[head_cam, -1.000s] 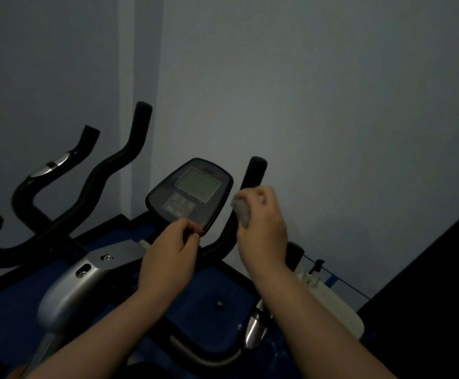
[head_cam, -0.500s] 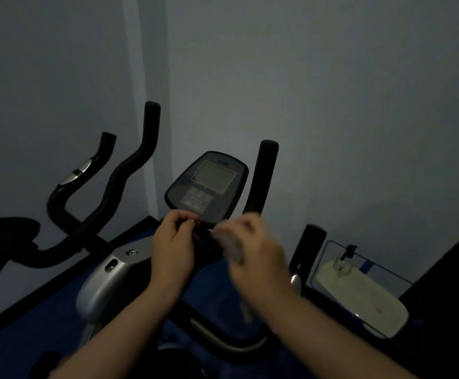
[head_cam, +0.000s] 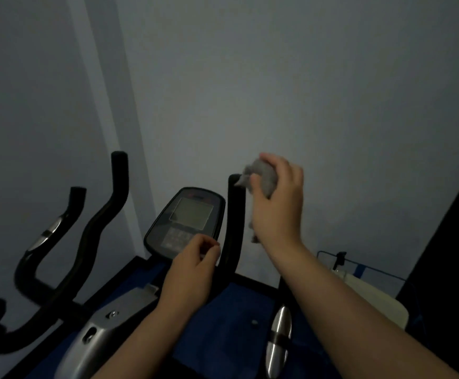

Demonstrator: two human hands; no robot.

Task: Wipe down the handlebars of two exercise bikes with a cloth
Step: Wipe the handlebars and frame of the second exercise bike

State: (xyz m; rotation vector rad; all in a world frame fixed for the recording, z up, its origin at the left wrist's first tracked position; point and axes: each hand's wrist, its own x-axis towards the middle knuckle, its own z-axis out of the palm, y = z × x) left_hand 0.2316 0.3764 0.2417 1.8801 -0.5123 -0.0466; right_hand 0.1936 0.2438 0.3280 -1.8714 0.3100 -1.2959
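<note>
An exercise bike stands before me with a black console [head_cam: 187, 222] between two upright black handlebars. My right hand [head_cam: 276, 203] grips a crumpled grey cloth [head_cam: 261, 175] at the top of the right handlebar [head_cam: 234, 220]; the cloth touches its tip. My left hand [head_cam: 192, 266] hovers below the console beside that bar's base, fingers curled together, holding nothing that I can see. The left handlebar [head_cam: 101, 222] curves up untouched. Another curved black bar [head_cam: 50, 236] with a silver sensor stands farther left.
Grey walls meet in a corner behind the bike. A silver frame cover [head_cam: 105, 332] and a silver-sensor grip [head_cam: 279, 337] lie low in view. A blue floor mat [head_cam: 228, 324] is beneath. A pale pad with a blue wire frame [head_cam: 370, 296] sits at right.
My right hand has risen with the cloth from the bar's base to its top. My left hand stayed under the console. The view tilted upward.
</note>
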